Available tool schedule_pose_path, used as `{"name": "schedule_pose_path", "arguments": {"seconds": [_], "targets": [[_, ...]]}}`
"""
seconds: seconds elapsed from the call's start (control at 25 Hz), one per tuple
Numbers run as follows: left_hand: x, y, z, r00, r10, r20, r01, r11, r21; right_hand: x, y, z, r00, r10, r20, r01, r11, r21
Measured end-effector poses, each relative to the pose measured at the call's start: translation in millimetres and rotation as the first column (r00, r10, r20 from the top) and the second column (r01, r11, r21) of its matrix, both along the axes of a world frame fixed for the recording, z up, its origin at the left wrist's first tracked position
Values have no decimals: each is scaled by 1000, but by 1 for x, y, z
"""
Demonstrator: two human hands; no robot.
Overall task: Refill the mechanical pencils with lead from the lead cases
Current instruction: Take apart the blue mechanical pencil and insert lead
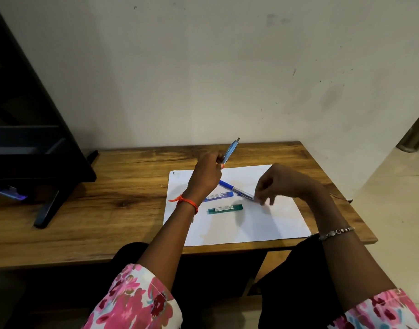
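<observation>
- Hands are working apart above a white paper sheet lying on the wooden worktop.
- Left hand, an orange thread circling its wrist, is reaching forward and gripping a light blue pencil in curled fingers; the pencil is pointing up and rightward, clear of the sheet.
- Right hand, a bracelet circling its wrist, is bending downward, its fingers drooping onto the metal end of a dark blue pencil lying on the sheet; I cannot tell whether it is pinching or merely touching.
- Blue lead case and green lead case are lying near each other on the sheet, between both forearms.
</observation>
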State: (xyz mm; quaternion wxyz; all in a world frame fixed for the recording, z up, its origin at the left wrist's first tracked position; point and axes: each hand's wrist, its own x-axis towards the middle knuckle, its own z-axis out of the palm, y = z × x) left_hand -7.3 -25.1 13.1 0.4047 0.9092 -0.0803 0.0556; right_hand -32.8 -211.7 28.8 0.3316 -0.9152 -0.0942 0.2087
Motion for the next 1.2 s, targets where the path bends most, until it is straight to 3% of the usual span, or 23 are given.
{"name": "schedule_pose_path", "arguments": {"seconds": [0.08,0.16,0.28,0.44,0.92,1.2], "targets": [[1,-1,0,1000,-8,-1,8,1000,8,0,4,4,936,-266,231,178,923,342],[2,-2,-2,1000,-18,-1,18,1000,17,6,9,5,801,-483,354,241,801,548],[3,-4,-5,1000,-30,3,30,998,48,15,17,0,679,-548,489,213,784,583],[4,-6,-7,999,-41,-3,41,997,73,24,26,-5,593,-559,580,163,788,594],[-1,-7,-2,998,-68,-3,68,994,91,31,28,-11,604,-422,676,128,889,440],[-3,-7,2,996,-91,-23,91,996,19,27,27,-7,670,-531,518,179,794,581]]}}
